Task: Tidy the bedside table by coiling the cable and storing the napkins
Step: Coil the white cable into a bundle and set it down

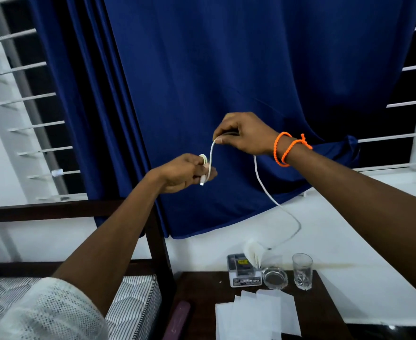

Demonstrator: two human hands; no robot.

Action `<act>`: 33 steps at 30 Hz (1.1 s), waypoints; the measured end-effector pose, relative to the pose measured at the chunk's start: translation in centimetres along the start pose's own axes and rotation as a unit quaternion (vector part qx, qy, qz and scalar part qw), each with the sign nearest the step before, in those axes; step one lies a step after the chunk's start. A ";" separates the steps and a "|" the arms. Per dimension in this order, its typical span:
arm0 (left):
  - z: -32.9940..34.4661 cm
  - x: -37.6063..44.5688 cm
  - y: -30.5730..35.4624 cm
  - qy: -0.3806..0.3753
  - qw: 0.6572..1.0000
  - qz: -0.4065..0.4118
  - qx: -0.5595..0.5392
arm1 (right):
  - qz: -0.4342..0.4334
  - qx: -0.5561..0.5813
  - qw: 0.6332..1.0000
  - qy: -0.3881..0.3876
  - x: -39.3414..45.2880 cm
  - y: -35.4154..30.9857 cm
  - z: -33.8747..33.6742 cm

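I hold a white cable (265, 190) up in front of the blue curtain. My left hand (184, 173) grips a small coil of it, with the plug end poking down below the fingers. My right hand (246, 137), higher and to the right, pinches the cable a short way along. From there the loose length hangs down in a curve toward the bedside table (202, 298). Several white napkins (256, 312) lie spread flat on the table's front half.
At the table's back stand a small white holder box (242, 273) with folded paper in it, a glass ashtray (275, 278) and a drinking glass (302, 271). A dark pink object (177, 320) lies at the table's left edge. A striped mattress (133, 307) and dark bedframe are left.
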State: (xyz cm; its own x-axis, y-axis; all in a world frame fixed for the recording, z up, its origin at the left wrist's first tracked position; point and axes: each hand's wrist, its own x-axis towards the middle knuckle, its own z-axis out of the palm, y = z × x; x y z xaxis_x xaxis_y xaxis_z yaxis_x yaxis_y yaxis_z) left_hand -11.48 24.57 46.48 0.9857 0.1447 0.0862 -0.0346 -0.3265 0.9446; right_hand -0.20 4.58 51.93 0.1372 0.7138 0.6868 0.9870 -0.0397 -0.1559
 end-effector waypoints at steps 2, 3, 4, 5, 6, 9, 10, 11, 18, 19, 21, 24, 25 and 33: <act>0.7 -0.1 -0.1 -0.007 0.997 0.000 -0.080 | 0.007 0.016 1.000 0.019 0.1 0.5 0.1; 1.0 -0.2 -0.1 -0.010 0.994 0.002 -0.113 | 0.011 0.025 0.999 0.029 0.2 0.7 0.3; 1.2 -0.4 0.0 -0.017 0.990 0.003 -0.141 | 0.015 0.033 0.999 0.035 0.2 0.9 0.4; 1.4 -0.5 0.1 -0.029 0.987 0.002 -0.158 | 0.016 0.039 0.998 0.039 0.3 1.1 0.6; 1.7 -0.7 0.2 -0.047 0.985 0.000 -0.165 | 0.017 0.044 0.998 0.038 0.3 1.2 0.9; 2.0 -1.5 0.5 -0.123 0.979 0.004 -0.164 | 0.024 0.056 0.998 0.023 0.4 1.5 1.5; 2.0 -1.8 0.7 -0.145 0.975 0.011 -0.168 | 0.030 0.062 0.997 0.018 0.4 1.6 1.7; 2.0 -2.0 0.9 -0.164 0.970 0.021 -0.175 | 0.038 0.076 0.996 0.012 0.3 1.6 1.8; 1.6 -2.7 1.9 -0.192 0.940 0.101 -0.263 | 0.133 0.266 0.955 0.006 -1.2 1.7 4.4; 1.6 -2.6 2.0 -0.180 0.938 0.116 -0.271 | 0.153 0.280 0.948 0.007 -1.5 1.7 4.8; 1.5 -2.5 2.2 -0.151 0.932 0.146 -0.295 | 0.178 0.297 0.938 -0.012 -2.1 1.6 5.5; 1.5 -1.6 2.6 -0.068 0.921 0.163 -0.348 | 0.190 0.278 0.940 -0.048 -2.7 1.1 6.6; 1.4 -1.2 2.6 -0.028 0.918 0.159 -0.363 | 0.187 0.259 0.946 -0.051 -2.8 1.0 6.7; 0.5 1.2 1.1 0.150 0.960 0.164 -0.171 | 0.098 0.067 0.992 -0.040 -2.2 -0.2 5.8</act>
State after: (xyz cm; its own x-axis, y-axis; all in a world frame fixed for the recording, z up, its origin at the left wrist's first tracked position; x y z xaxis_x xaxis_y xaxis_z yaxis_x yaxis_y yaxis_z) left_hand -10.24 23.93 47.50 0.8221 0.3658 0.4363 -0.4385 -0.0820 0.8950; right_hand -1.24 7.08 46.31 0.3122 0.7546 0.5771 0.9214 -0.0925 -0.3776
